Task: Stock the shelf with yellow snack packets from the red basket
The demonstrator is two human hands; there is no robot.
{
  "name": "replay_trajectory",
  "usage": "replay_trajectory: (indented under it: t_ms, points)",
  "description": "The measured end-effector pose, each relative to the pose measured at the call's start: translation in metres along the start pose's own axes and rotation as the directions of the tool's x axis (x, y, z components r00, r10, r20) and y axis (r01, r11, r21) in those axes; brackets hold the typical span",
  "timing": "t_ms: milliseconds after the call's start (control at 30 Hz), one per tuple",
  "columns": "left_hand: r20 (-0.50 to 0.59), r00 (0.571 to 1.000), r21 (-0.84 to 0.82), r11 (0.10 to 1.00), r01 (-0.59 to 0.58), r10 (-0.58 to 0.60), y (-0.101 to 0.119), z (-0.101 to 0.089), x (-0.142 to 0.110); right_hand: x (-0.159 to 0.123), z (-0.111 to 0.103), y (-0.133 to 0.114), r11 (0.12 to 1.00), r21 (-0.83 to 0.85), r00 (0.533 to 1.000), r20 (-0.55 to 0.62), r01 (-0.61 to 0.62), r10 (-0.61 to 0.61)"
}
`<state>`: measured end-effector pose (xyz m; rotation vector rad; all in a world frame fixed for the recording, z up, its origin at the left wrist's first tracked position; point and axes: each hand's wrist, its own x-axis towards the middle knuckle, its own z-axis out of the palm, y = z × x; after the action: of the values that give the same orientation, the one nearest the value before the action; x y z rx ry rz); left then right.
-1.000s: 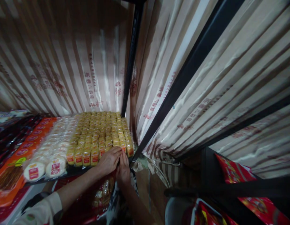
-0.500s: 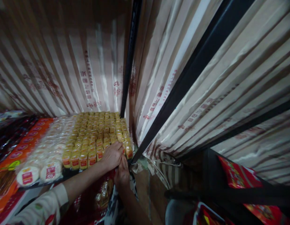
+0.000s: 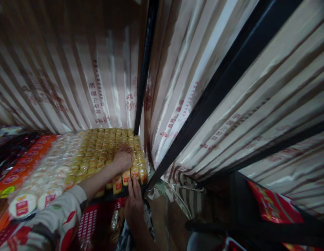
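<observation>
Rows of small yellow wrapped cakes (image 3: 99, 146) with red labels fill the right end of a dark shelf. My left hand (image 3: 124, 159) reaches over from the left and rests on top of the cakes near the right rows. Its fingers bend down among the wrappers and are blurred, so its grip is hidden. Below it, my right hand (image 3: 134, 200) has its fingers stretched upward. Their tips touch the front of a cake pack (image 3: 135, 171) at the shelf's front edge.
White round packaged cakes (image 3: 23, 205) and an orange package (image 3: 28, 157) lie left of the yellow rows. Below the shelf is a red basket (image 3: 87, 223) with wrapped items. Black posts (image 3: 204, 111) and striped curtains (image 3: 107, 69) enclose the corner. Red packets (image 3: 274, 204) lie at right.
My hands were together at the front edge of the yellow cakes. Now the left has moved up and back over the rows, while the right has its fingers extended against the front.
</observation>
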<state>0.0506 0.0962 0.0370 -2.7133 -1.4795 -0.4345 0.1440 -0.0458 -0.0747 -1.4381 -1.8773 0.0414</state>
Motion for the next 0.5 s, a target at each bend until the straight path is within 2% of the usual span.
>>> replay_trajectory:
  t_ms: [100,233,400,500]
  points:
    - [0.000,1.000,0.004,1.000,-0.004,0.004,-0.002,-0.001,0.003,-0.001,0.001,0.001,1.000,-0.004,1.000,0.011,-0.011,0.011]
    - [-0.049,0.997,-0.003,0.998,0.065,-0.065,-0.003,-0.002,0.014,-0.001,0.002,0.001,1.000,-0.014,1.000,0.017,-0.019,0.019]
    - [0.049,0.994,-0.018,0.995,0.095,-0.094,-0.009,0.005,0.027,0.000,0.001,0.003,1.000,-0.012,1.000,-0.004,0.001,-0.001]
    - [0.029,0.993,-0.036,0.992,0.118,-0.117,-0.011,0.006,0.030,-0.001,0.002,0.004,1.000,-0.018,1.000,-0.010,0.003,-0.003]
